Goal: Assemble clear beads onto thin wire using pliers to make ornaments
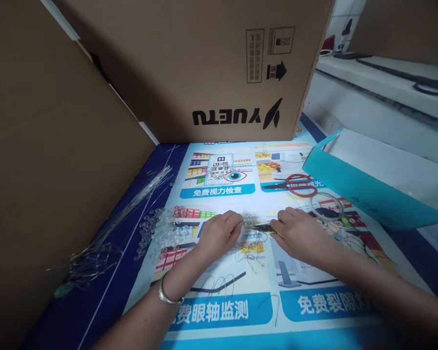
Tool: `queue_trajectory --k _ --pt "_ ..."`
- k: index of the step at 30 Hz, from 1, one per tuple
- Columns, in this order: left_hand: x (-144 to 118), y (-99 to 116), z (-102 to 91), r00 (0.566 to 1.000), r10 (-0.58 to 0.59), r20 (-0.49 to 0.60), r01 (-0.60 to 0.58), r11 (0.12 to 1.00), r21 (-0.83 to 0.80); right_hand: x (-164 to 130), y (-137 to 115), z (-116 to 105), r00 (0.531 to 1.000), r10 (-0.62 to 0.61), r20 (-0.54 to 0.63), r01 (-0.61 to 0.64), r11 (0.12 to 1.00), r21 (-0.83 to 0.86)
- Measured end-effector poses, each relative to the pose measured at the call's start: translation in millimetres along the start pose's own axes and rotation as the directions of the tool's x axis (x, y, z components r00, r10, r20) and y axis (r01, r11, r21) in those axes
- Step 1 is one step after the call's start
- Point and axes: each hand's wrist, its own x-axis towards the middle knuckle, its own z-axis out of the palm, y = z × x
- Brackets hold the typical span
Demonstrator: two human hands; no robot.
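Box (pixel 204 68): brown cardboard, printed "YUETU" upside down, with a black arrow mark and a framed block of small text too fine to read; it stands at the far edge of the poster.
Poster (pixel 314 316): blue and white, spread flat under my hands; readable captions "免费视力检查" and "费眼轴监测"; a third caption is partly covered by my right arm.
Pliers (pixel 261 227): slim, dark jaws, yellow at the grip, lying between my two hands over the poster's middle, tip towards my left.
Right hand (pixel 299 233): curled around the pliers' grip.
Left hand (pixel 221 233): fingers pressed together at the pliers' tip, pinching something too small to make out; silver bangle (pixel 168 294) on the wrist.
Beads (pixel 164 228): clear, heaped just left of my left hand.
Wires (pixel 131 204): thin, bundled, further left.
Scissors (pixel 295 183): red-handled, beyond my right hand.
Tray (pixel 357 194): teal, at right
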Motion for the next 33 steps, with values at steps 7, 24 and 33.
queue_trajectory --k 7,24,33 --pt "3 5 2.9 1.000 0.014 -0.014 -0.012 0.996 0.087 -2 0 6 1.000 0.016 -0.005 -0.016 1.000 -0.019" --pt "13 7 0.4 0.996 0.078 0.048 -0.082 0.994 0.073 -2 1 11 1.000 0.018 0.012 -0.019 0.999 0.038" --pt "15 1 2.1 0.987 0.141 0.083 -0.153 0.975 0.159 -1 4 13 1.000 -0.008 0.024 0.006 0.996 0.086"
